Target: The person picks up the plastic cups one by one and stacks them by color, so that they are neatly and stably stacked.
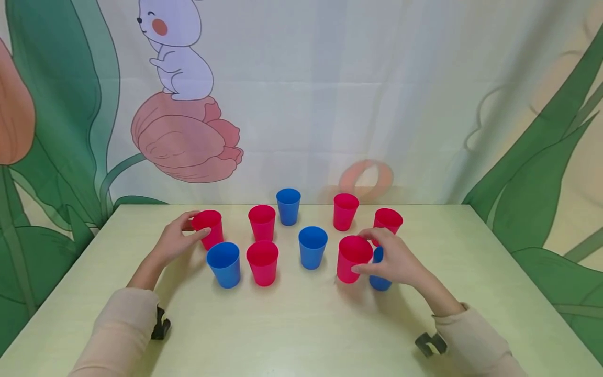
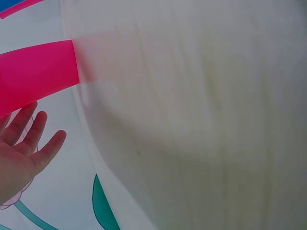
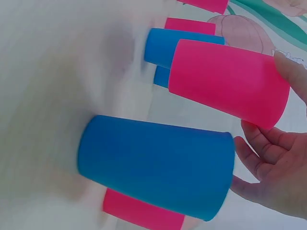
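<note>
At the left of the group, my left hand (image 1: 175, 242) holds a red cup (image 1: 214, 233) near its rim, thumb in front and fingers behind. In the left wrist view several fingers (image 2: 36, 134) spread out below that cup (image 2: 38, 72), whose base meets the table. My right hand (image 1: 393, 257) pinches another red cup (image 1: 348, 268) by the rim, upright and raised a little off the table. Right beside it stands a blue cup (image 1: 380, 283), partly hidden behind the hand; in the right wrist view this blue cup (image 3: 156, 165) is nearest the camera.
Between the hands stand two red cups (image 1: 263, 264) (image 1: 261, 222) and blue cups (image 1: 223, 265) (image 1: 313, 248) (image 1: 288, 207). Two more red cups (image 1: 346, 212) (image 1: 388, 220) are at the back right. A printed curtain (image 1: 301, 104) hangs behind the table (image 1: 282, 335).
</note>
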{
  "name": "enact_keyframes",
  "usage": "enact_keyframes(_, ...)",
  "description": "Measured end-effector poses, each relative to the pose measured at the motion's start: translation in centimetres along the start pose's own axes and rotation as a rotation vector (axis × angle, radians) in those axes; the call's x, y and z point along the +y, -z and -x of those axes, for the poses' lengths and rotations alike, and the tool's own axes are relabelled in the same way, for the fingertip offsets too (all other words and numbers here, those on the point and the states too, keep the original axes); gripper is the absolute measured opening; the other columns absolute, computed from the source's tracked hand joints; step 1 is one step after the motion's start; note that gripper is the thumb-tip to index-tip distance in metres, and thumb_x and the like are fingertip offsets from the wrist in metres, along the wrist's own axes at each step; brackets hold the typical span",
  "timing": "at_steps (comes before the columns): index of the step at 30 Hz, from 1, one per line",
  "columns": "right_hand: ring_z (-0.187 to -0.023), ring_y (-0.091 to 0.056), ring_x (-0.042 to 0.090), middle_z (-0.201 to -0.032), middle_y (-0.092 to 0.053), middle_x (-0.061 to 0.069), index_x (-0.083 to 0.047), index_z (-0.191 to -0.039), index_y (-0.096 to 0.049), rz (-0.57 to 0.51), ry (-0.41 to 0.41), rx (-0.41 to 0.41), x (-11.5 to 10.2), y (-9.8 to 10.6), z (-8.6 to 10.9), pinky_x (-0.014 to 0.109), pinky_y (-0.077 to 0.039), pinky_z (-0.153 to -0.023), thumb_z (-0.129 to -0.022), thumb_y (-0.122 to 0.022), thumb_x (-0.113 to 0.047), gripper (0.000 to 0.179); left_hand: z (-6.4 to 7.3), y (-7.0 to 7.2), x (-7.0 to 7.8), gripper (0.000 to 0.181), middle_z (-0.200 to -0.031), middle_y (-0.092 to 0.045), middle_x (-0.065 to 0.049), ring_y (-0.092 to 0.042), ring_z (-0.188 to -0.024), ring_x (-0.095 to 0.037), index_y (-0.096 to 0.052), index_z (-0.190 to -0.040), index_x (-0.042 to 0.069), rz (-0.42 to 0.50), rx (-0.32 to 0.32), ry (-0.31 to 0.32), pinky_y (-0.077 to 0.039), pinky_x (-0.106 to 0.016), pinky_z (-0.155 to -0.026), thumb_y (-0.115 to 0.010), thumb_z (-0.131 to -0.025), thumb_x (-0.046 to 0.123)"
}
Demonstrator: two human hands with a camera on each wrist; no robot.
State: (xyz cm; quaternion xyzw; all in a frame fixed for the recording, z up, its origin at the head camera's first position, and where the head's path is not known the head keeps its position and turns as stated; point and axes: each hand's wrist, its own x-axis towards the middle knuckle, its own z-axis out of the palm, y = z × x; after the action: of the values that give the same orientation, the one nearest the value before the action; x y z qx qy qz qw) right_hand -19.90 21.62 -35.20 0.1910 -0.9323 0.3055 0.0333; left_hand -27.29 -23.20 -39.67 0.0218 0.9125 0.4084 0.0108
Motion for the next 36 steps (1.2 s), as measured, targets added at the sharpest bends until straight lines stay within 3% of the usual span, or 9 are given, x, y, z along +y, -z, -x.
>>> enact_keyframes(11,-0.098,-0.053,0.025,-0.115,-0.057,0.011,-0.001,-0.122,-0.051,-0.048,0.045,0.044,-1.5,1.1,-1.0,0.038,-0.050,-0.076,-0.069,-0.081,-0.028,0.066,0.0,0.0,0.0,0.074,-0.137,-0.035,-0.026,-0.036,-0.121,-0.043,-0.023,-0.144,0.003,0.011,-0.002,0.008,-0.043,-0.053,-0.091,-0.062,-0.087,0.032)
enact_keyframes(21,-0.100,-0.054,0.025,-0.115,-0.057,0.010,-0.002,-0.122,-0.051,-0.114,0.048,0.051,-3.0,1.4,-2.0,0.041,-0.050,-0.081,-0.068,-0.081,-0.024,0.066,0.0,-0.1,0.0,0.073,-0.135,-0.036,-0.026,-0.036,-0.121,-0.044,-0.023,-0.143,0.003,0.011,0.003,0.005,-0.043,-0.053,-0.091,-0.061,-0.087,0.031)
enact_keyframes(36,-0.105,-0.052,0.027,-0.117,-0.054,0.009,-0.007,-0.126,-0.049,-0.285,-0.037,0.033,-4.4,0.9,-3.7,0.040,-0.050,-0.080,-0.069,-0.081,-0.024,0.068,-0.1,-0.2,-0.1,0.075,-0.136,-0.036,-0.025,-0.037,-0.121,-0.042,-0.023,-0.144,0.006,0.035,0.009,0.023,-0.043,-0.051,-0.091,-0.062,-0.087,0.034)
